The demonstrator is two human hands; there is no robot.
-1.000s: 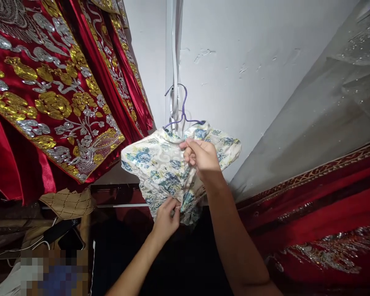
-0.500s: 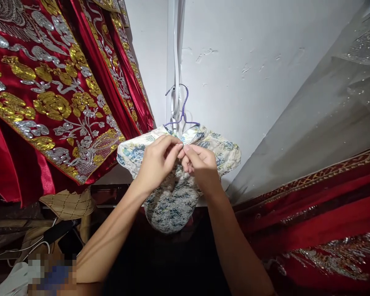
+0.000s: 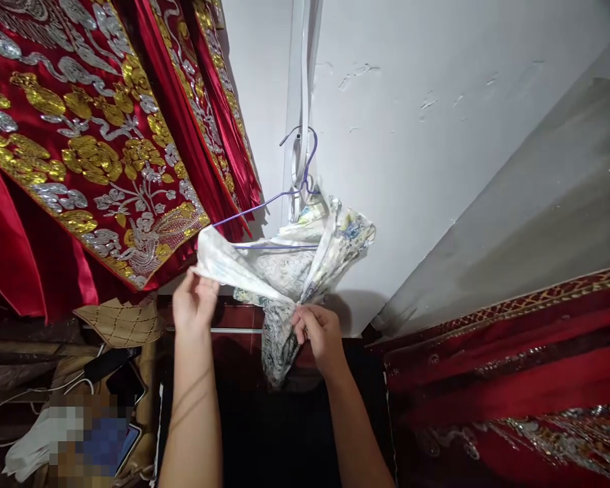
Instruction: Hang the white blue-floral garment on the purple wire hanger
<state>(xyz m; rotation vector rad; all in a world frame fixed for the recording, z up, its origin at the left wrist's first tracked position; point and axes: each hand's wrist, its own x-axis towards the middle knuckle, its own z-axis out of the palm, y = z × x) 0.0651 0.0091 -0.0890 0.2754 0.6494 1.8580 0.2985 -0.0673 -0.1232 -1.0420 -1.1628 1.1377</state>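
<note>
A white shirt with a blue and yellow floral print (image 3: 353,234) hangs partly off a purple hanger (image 3: 264,202). The hanger's left arm and part of its lower bar are bare, while cloth covers the right end. My left hand (image 3: 196,298) pinches the pale edge of the shirt at the left, pulled outward just below the hanger's left end. My right hand (image 3: 318,332) is closed on the shirt's front lower down, where the cloth gathers to a point. Below it the hem hangs bunched and narrow.
Red garments with gold and silver embroidery (image 3: 91,159) hang at the left against the white wall (image 3: 396,135). A white strap (image 3: 303,74) runs down behind the hanger. Red beaded fabric (image 3: 518,366) lies at the right. Lower left holds a phone (image 3: 126,385), cables and a tan quilted item (image 3: 119,320).
My hands have moved apart and down from the shirt's collar. The left side of the shirt has come off the hanger, baring its purple arm, and the front is pulled open.
</note>
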